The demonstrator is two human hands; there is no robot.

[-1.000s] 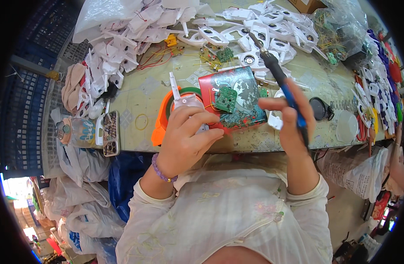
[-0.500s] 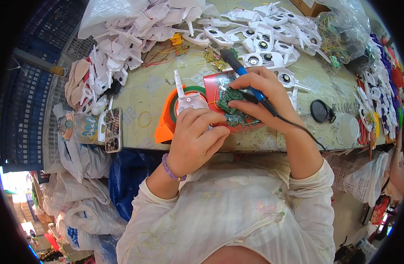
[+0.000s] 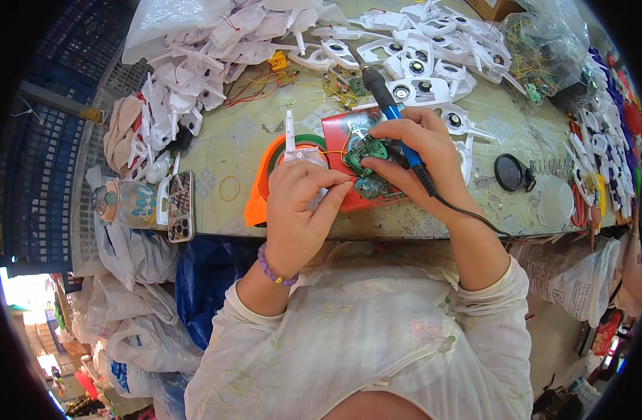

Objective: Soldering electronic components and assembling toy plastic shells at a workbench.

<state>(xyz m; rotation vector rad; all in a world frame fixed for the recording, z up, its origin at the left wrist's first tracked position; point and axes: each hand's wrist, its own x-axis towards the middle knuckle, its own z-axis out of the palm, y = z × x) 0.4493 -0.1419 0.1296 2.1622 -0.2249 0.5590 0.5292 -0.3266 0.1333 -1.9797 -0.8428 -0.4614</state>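
Observation:
My left hand [image 3: 300,199] is closed around a white plastic casing [image 3: 291,133], whose narrow stalk sticks up past the knuckles. Thumb and forefinger meet near the hand's right side. Beneath the casing is an orange holder [image 3: 256,196] with a green ring. In my right hand [image 3: 426,150] are both a blue-and-black soldering iron [image 3: 392,112], its tip pointing away from me, and a small green circuit board [image 3: 365,154] gripped between thumb and fingers. A thin yellow wire [image 3: 332,152] runs from the board toward the casing. Below the board lies a red tray [image 3: 335,128] holding more green boards.
White casings [image 3: 419,59] with round speakers are heaped at the back, beside casings with red wires [image 3: 195,77]. A phone [image 3: 181,206] and a bottle [image 3: 132,203] stand left. To the right are a black round lid [image 3: 508,171] and a clear cup [image 3: 555,201].
The circuit board has turned in my right fingers, and the soldering iron has tilted more upright. My left hand has shifted slightly left, and the casing's stalk now stands straighter.

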